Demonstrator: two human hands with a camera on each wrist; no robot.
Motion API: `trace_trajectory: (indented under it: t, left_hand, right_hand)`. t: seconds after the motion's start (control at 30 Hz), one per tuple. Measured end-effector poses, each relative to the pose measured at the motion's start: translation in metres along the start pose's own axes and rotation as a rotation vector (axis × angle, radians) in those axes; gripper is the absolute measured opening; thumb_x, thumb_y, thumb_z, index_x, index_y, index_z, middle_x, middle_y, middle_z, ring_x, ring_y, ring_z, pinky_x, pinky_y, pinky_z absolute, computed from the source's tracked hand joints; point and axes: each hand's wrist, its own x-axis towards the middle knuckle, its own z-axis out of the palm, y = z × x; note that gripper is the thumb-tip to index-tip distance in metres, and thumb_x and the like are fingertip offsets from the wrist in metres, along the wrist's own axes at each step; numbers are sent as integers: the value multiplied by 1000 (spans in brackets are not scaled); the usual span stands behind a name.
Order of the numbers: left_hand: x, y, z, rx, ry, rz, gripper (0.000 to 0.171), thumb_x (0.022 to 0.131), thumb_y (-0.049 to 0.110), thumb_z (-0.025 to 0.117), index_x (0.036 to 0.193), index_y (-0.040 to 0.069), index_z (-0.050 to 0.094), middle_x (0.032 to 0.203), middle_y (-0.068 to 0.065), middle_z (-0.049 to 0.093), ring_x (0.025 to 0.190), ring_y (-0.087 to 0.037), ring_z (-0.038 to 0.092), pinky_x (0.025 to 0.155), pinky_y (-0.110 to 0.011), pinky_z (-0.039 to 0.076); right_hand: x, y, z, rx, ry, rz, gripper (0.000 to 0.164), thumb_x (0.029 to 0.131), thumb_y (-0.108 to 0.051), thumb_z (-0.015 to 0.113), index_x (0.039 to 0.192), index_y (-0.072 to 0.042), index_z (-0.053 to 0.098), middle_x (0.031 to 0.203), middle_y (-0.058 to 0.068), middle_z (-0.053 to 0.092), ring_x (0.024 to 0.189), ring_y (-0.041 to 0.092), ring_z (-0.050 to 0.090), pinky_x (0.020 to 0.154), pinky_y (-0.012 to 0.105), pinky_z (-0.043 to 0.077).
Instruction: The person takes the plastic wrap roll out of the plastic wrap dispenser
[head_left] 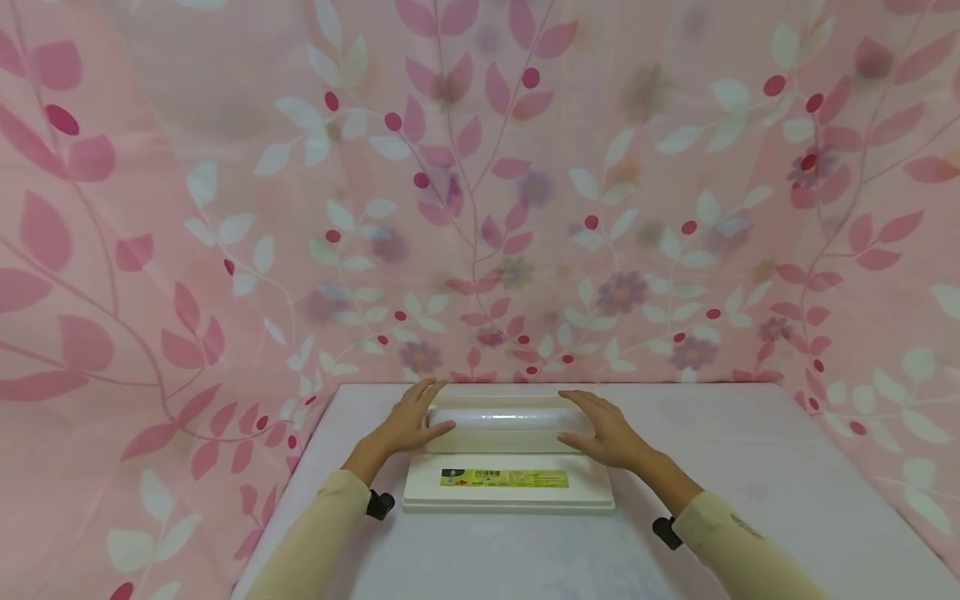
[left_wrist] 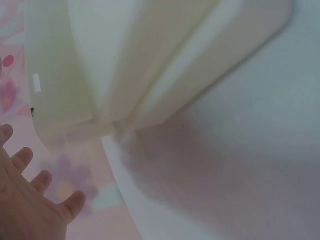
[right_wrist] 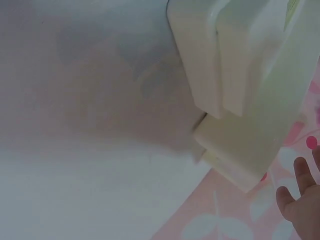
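Observation:
A cream-white plastic cling film dispenser lies on the table, with a yellow-green label on its front part. In its rear part sits a shiny roll of clear film. My left hand is at the roll's left end, thumb and fingers spread apart. At the right end my right hand is held the same way. Both wrist views show the left hand and right hand beside the dispenser's ends, fingers bent a little and gripping nothing. Whether fingertips touch the roll is unclear.
The table has a pale cloth cover. Its far edge runs just behind the dispenser. Pink curtains with leaves and flowers hang behind and on both sides. A black wrist mount shows at the left sleeve, another at the right.

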Motion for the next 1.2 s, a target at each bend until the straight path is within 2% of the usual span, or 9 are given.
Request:
trace_trajectory:
  t: [0.1, 0.27, 0.37, 0.47, 0.57, 0.67, 0.77, 1.0, 1.2]
  left_hand:
    - [2, -3, 0, -49, -26, -27, 84, 90, 56, 63, 157, 26, 22, 162, -12, 24, 147, -39, 25, 109, -69, 29]
    - [3, -6, 6, -186, -75, -25, 83, 92, 46, 67, 158, 22, 21, 161, -10, 28, 146, -35, 29, 116, -61, 26]
    - [3, -6, 11, -178, -124, -1, 82, 91, 46, 67, 156, 16, 27, 160, -13, 31, 145, -37, 32, 116, -58, 28]
    - [3, -6, 12, -110, -159, 8, 82, 90, 49, 68, 155, 13, 32, 160, -16, 30, 145, -37, 33, 115, -57, 30]
    - [5, -8, 11, -81, -158, 4, 82, 90, 49, 69, 154, 11, 34, 159, -17, 30, 145, -37, 34, 114, -56, 32]
    - [10, -11, 9, -68, -166, -14, 85, 89, 53, 68, 155, 14, 32, 161, -15, 28, 145, -35, 33, 115, -55, 32]
    - [14, -12, 8, -90, -162, -32, 85, 86, 55, 69, 154, 18, 34, 160, -13, 29, 144, -35, 35, 114, -55, 33]
    - [11, -13, 15, -183, -158, -48, 84, 85, 52, 72, 153, 17, 36, 158, -14, 33, 139, -35, 41, 112, -57, 36]
    - [11, -12, 14, -183, -139, -71, 83, 85, 54, 72, 152, 20, 37, 159, -15, 30, 141, -36, 39, 112, -58, 34]
  right_hand:
    - [5, -4, 2, 58, -18, 21, 71, 88, -40, 73, 146, -10, 46, 145, 12, 53, 133, 38, 49, 106, 62, 39]
    - [8, -4, 7, 132, -17, 48, 66, 89, -35, 73, 143, -7, 48, 138, 16, 58, 126, 40, 54, 102, 60, 44]
    - [7, -2, 11, 144, -11, 59, 61, 90, -32, 72, 141, -6, 50, 134, 16, 61, 124, 40, 56, 100, 60, 45]
    - [10, -1, 14, 152, -2, 52, 58, 91, -29, 72, 139, -5, 52, 132, 16, 63, 122, 40, 57, 100, 60, 45]
    - [16, -2, 15, 171, -8, 51, 56, 91, -30, 71, 139, -6, 53, 132, 16, 63, 123, 39, 57, 101, 59, 45]
    - [22, -1, 15, 169, -15, 65, 54, 92, -32, 70, 137, -5, 55, 132, 15, 63, 123, 38, 57, 102, 58, 44]
    - [26, 0, 16, 179, -27, 91, 53, 93, -33, 70, 135, -4, 57, 133, 14, 63, 123, 38, 58, 103, 58, 44]
    - [31, 5, 23, 205, -69, 192, 53, 91, -38, 71, 133, -9, 59, 135, 12, 62, 125, 38, 56, 104, 58, 43]
    - [36, 7, 29, 209, -86, 240, 54, 90, -43, 71, 132, -11, 61, 136, 11, 61, 126, 37, 56, 106, 57, 42]
